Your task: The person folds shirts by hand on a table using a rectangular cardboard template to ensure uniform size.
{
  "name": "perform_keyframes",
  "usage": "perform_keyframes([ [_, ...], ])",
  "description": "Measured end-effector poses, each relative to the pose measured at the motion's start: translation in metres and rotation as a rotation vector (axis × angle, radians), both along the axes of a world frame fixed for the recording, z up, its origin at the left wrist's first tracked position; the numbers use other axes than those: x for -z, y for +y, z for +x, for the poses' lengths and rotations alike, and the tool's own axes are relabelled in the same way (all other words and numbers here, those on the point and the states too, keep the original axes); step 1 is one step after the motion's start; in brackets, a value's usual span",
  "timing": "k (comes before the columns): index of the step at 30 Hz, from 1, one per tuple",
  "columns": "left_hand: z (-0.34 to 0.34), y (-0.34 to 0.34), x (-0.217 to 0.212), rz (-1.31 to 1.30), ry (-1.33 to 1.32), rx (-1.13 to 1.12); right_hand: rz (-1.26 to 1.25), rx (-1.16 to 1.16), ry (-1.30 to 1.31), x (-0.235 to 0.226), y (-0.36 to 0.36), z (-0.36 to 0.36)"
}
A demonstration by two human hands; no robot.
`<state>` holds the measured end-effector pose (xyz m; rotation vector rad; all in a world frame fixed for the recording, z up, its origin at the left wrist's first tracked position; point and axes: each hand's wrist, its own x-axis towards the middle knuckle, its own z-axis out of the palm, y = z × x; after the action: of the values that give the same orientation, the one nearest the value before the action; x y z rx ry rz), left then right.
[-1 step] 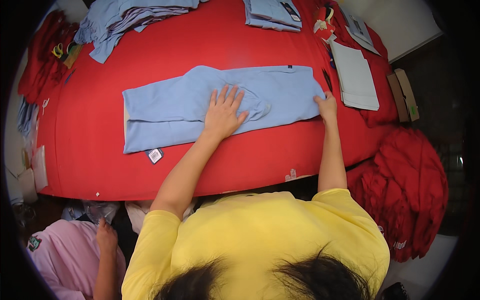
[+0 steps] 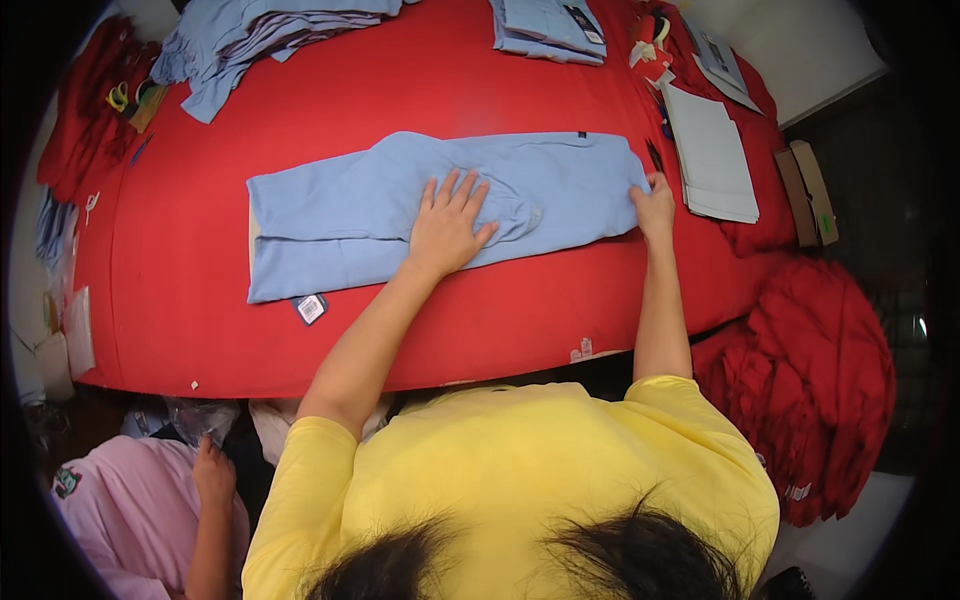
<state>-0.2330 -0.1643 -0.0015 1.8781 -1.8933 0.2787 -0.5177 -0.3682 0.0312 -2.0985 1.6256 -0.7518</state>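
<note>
A light-blue knit garment, folded into a long strip, lies across the red-covered table before me. The edge of a pale sheet shows at its left end, and a dark hang tag with a white label pokes out below. My left hand rests flat on the middle of the garment with fingers spread, beside a bunched, wrinkled patch. At the right end, my right hand pinches the garment's edge between thumb and fingers.
Light-blue garments are piled at the far left, and a folded stack sits at the far middle. Pale card sheets lie to the right. Red garments heap at the lower right. Another person in pink is at lower left.
The garment's right end has shifted slightly to the right at my right hand, and its far right corner looks rounder. My left hand stays in place.
</note>
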Motion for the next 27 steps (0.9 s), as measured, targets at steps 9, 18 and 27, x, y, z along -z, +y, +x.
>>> perform_keyframes([
  [9, 0.029, 0.014, -0.016, 0.122, 1.104, -0.286, -0.026, -0.779, 0.070, 0.004, 0.159, 0.171],
  [18, 0.031, 0.026, -0.037, 0.203, 0.909, -0.269, 0.468, -0.193, -0.311, -0.006, 0.067, 0.089],
  [27, -0.029, -0.022, -0.043, 0.186, 0.907, -0.185, 0.880, -0.405, -0.957, -0.023, 0.106, 0.137],
])
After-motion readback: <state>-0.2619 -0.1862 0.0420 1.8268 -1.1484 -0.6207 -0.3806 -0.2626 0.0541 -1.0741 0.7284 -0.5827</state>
